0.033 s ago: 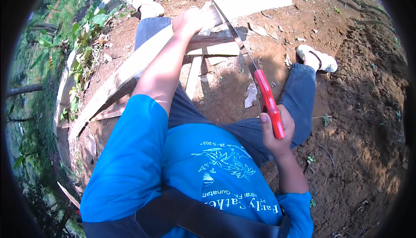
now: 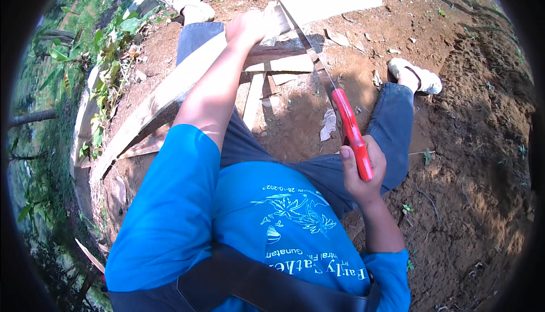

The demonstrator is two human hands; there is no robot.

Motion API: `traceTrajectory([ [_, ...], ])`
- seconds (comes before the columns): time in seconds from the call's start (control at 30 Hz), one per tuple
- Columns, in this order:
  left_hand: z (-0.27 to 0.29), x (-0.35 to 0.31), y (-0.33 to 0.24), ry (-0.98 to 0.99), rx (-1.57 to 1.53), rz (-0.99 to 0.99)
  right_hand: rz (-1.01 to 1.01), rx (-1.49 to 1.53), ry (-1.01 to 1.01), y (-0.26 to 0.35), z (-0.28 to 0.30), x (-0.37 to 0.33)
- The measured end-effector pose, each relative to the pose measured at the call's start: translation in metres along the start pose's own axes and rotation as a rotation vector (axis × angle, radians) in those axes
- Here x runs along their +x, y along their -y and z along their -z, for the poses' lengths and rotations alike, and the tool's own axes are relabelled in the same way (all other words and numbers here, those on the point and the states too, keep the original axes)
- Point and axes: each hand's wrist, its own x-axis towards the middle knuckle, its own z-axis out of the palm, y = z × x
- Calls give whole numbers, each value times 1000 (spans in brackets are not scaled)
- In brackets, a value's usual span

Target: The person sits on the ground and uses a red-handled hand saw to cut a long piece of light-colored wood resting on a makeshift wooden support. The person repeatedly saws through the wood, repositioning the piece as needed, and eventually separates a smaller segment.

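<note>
A long pale wooden plank point(image 2: 340, 2) runs from the lower left to the upper right in front of me, bent by the lens. My left hand point(image 2: 245, 28) is closed on it near the middle, its fingertips partly lost in glare. In my right hand point(image 2: 366, 170) is the red handle of a handsaw point(image 2: 352, 124), with the thumb laid along its side. The narrow blade slants up and left, its far end at the plank just right of my left hand. Whether the teeth are inside a cut cannot be made out.
Under the plank lie a shorter board point(image 2: 284, 64) and a thin wooden strip point(image 2: 254, 102). My legs are spread on either side, with pale clogs point(image 2: 423, 78) on the feet. Dry leaves point(image 2: 328, 124) dot the brown soil. Green plants point(image 2: 105, 85) grow along the left.
The saw and my right hand have shifted very slightly forward, away from me. My left hand and the plank look the same.
</note>
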Motion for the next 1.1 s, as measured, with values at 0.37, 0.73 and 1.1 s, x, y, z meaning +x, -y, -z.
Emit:
traceTrajectory([
  [0.37,3,-13,-20,-69,23,-17,201,67,-152,-53,-87,159],
  [0.73,6,-12,-16,-62,-11,74,-94,29,-43,-7,13,-14],
  [1.1,1,-15,-18,-91,-51,48,218,156,-131,-46,-100,181],
])
